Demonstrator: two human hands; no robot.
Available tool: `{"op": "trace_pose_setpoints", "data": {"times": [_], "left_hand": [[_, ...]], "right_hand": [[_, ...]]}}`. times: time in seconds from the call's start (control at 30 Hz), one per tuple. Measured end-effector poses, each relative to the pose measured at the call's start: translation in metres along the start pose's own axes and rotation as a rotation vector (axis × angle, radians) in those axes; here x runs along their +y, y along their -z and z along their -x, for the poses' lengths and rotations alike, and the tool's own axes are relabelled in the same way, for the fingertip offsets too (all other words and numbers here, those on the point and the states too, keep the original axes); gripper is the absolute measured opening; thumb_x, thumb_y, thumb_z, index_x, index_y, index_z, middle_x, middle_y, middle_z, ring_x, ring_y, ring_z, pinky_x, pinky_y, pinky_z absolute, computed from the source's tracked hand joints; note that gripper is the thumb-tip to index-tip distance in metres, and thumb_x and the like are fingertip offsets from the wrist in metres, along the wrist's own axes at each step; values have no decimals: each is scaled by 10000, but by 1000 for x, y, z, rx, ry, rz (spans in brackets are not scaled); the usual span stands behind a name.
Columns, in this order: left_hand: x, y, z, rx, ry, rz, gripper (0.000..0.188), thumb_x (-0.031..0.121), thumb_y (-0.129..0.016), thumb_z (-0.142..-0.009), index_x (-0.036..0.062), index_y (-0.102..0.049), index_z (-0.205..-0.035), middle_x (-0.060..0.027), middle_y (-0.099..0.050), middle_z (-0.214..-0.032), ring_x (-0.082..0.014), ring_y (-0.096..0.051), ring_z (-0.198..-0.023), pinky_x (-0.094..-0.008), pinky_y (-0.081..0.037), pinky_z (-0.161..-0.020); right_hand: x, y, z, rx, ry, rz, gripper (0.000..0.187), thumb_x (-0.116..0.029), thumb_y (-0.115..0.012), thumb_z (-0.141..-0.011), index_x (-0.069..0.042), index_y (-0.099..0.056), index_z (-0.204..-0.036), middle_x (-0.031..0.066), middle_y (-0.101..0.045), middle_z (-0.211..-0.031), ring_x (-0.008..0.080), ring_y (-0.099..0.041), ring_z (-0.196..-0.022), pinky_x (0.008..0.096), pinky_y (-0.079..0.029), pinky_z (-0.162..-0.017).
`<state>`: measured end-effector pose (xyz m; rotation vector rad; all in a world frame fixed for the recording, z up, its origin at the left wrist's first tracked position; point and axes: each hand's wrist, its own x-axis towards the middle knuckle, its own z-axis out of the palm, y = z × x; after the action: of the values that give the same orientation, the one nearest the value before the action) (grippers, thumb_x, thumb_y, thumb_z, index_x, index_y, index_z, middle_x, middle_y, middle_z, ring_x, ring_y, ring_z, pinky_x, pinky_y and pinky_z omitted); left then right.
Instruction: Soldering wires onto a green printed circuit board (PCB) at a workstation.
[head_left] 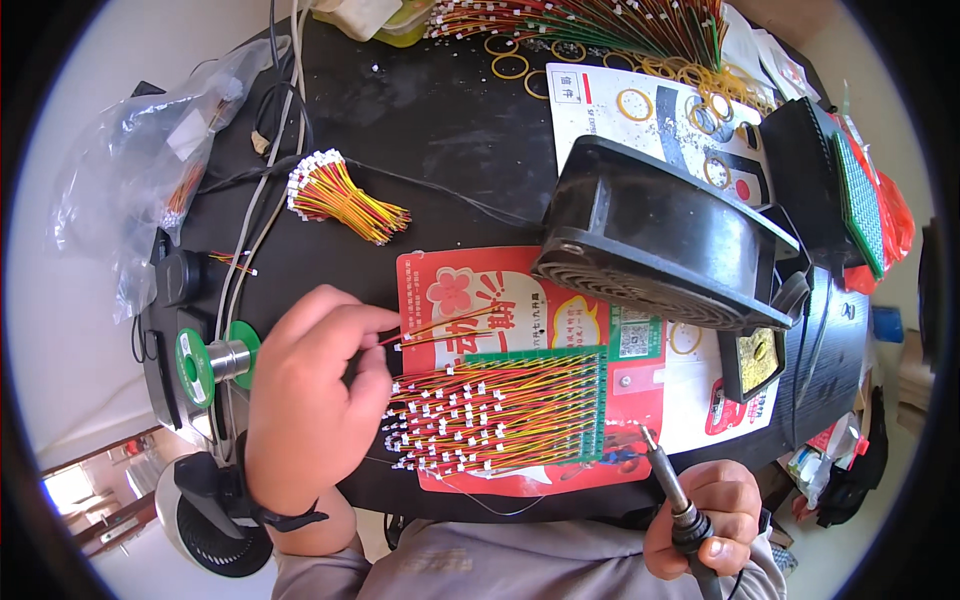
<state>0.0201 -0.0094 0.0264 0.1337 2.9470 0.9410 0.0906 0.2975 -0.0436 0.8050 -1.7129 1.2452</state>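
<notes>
My left hand pinches the end of a thin red and yellow wire lead between thumb and fingertips. The lead's free end points right, over a red printed sheet. Just below it lies a green circuit board with many red and yellow wires running left from it, ending in small white connectors. My right hand is closed round the handle of a soldering iron, its tip angled up and left, apart from the board's right side.
A black fan stands behind the board, with a yellow tip-cleaning pad in a holder beside it. A solder spool sits left. Further back are a wire bundle, rubber bands, more wires and a plastic bag.
</notes>
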Motion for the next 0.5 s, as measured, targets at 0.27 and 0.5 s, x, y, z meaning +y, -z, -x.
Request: {"op": "trace_pose_setpoints", "data": {"times": [0.27, 0.5], "left_hand": [[19, -8, 6, 13, -92, 295, 63, -59, -668, -789, -43, -646, -845, -113, -618, -873, -174, -610, -778, -270, -470, -679], [45, -12, 23, -149, 39, 686, 103, 50, -755, -854, -16, -684, -887, -122, -685, -813, -169, -654, -716, -271, -510, -650]], "right_hand": [[-3, 7, -11, -91, -266, -197, 486, -152, -736, -704, -34, -553, -1138, 15, -475, -658, 128, -434, -523, 251, -345, -439], [-2, -2, -11, -17, -285, -53, 396, -344, -678, -874, 7, -515, -956, 32, -433, -628, 127, -411, -511, 264, -288, -441]]}}
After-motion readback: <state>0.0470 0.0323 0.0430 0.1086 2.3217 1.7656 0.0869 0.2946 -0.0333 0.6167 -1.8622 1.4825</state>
